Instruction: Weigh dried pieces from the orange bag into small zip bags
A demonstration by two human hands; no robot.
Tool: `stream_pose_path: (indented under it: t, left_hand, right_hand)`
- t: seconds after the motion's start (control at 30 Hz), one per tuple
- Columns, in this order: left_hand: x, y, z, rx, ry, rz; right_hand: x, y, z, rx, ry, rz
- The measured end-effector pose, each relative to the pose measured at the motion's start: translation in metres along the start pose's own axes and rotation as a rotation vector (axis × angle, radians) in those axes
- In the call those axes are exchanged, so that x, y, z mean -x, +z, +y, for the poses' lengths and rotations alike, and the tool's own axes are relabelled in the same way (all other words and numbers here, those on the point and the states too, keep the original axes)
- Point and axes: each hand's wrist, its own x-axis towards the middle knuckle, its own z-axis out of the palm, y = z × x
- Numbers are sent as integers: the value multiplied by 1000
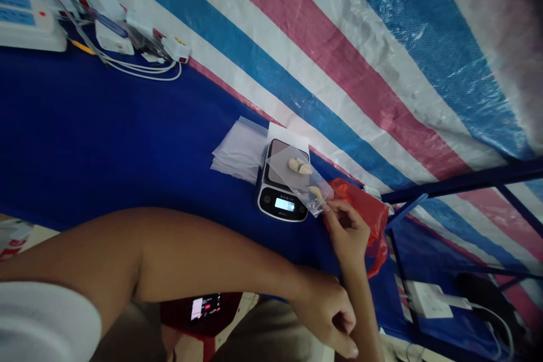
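Weighing, apparently: your right hand (350, 232) pinches 1 clear bag (303, 182) over the scale (280, 193); your left hand (324, 306) curls, contents unclear. True reading likely needs pinch released.

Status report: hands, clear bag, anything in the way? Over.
Right hand pinching end of clear bag. Left hand loosely curled by right forearm. Clear bag over scale, pale pieces showing. Red bag beside right hand, off scale.
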Motion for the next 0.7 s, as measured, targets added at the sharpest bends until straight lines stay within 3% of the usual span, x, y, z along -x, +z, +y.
stream_pose_path:
  t: [0.27,0.7]
  left_hand:
    - [-1,2,-2,-28,28,-8]
    - [0,0,0,-44,45,-18]
  right_hand:
    - [-11,27,-5,-107,12,44]
    - [-10,31,-3,-242,76,33]
